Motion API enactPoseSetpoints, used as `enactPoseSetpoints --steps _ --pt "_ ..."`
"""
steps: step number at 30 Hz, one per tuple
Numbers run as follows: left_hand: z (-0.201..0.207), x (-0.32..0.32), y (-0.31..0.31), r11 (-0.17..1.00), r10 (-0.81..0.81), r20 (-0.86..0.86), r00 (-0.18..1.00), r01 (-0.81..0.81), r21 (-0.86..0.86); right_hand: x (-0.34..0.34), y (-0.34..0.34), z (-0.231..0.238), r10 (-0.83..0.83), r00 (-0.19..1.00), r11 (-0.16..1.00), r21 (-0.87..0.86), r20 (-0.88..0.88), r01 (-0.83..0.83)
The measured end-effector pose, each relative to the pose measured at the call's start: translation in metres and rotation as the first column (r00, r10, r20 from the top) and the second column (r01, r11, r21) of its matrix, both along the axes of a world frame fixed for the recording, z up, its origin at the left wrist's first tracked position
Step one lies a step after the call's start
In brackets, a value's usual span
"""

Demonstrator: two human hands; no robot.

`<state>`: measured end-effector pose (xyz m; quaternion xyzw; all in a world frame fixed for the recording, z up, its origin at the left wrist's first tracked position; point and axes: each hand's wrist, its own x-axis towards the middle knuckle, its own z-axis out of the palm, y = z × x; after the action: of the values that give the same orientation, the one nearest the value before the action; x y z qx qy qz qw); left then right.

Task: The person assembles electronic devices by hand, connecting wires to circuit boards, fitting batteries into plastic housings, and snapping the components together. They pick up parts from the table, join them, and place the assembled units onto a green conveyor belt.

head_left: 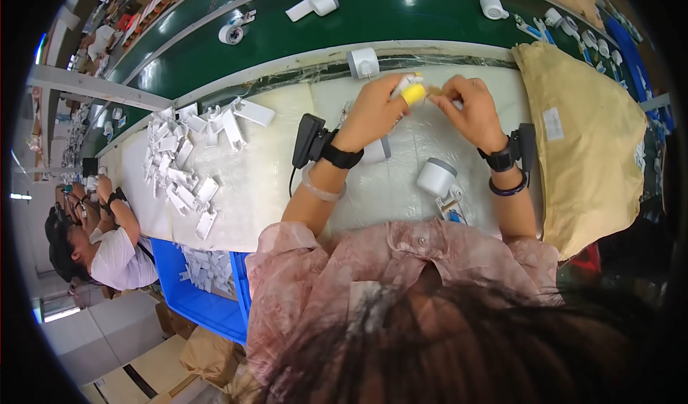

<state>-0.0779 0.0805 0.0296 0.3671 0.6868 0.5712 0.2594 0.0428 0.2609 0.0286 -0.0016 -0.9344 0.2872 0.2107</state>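
Observation:
Over the far part of the worktop, my left hand [373, 113] is closed round a small white part with a yellow piece [413, 93] at its end. Close beside it, my right hand [469, 110] has thumb and fingers pinched near the yellow piece; what they hold, if anything, is too small to make out. A white housing with a grey cap [363, 63] sits just beyond my left hand, at the belt's edge. Another white housing [377, 150] is partly hidden by my left wrist. Nearer me lies a grey-capped white housing [437, 177] with wires and a small blue piece.
White plastic pieces [172, 153] are heaped on the left of the pale worktop [265, 196]. Beyond runs a green conveyor belt [423, 17] carrying white units. A large brown paper bag [580, 139] stands right; a blue crate [208, 312] is lower left. A person [107, 253] works far left.

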Motion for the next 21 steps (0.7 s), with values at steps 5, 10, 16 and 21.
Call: enactPoseSetpoints --steps 5,10,16,21 --pt "0.007 0.000 -0.006 0.998 -0.055 0.317 0.947 0.050 0.024 0.001 0.005 -0.016 -0.104 0.993 0.972 -0.217 -0.055 0.090" --pt "-0.008 0.002 0.000 0.977 -0.215 0.302 0.929 0.203 0.071 -0.002 0.003 -0.019 -0.082 0.985 0.964 -0.263 -0.154 0.039" --pt "-0.009 0.013 0.003 0.978 -0.153 0.574 0.804 0.041 0.204 0.003 -0.007 -0.009 -0.050 0.954 0.998 -0.053 -0.295 0.036" --pt "-0.009 0.014 0.004 0.987 -0.104 0.503 0.858 0.028 0.157 0.004 -0.018 -0.011 -0.050 0.945 0.976 -0.217 -0.323 -0.023"
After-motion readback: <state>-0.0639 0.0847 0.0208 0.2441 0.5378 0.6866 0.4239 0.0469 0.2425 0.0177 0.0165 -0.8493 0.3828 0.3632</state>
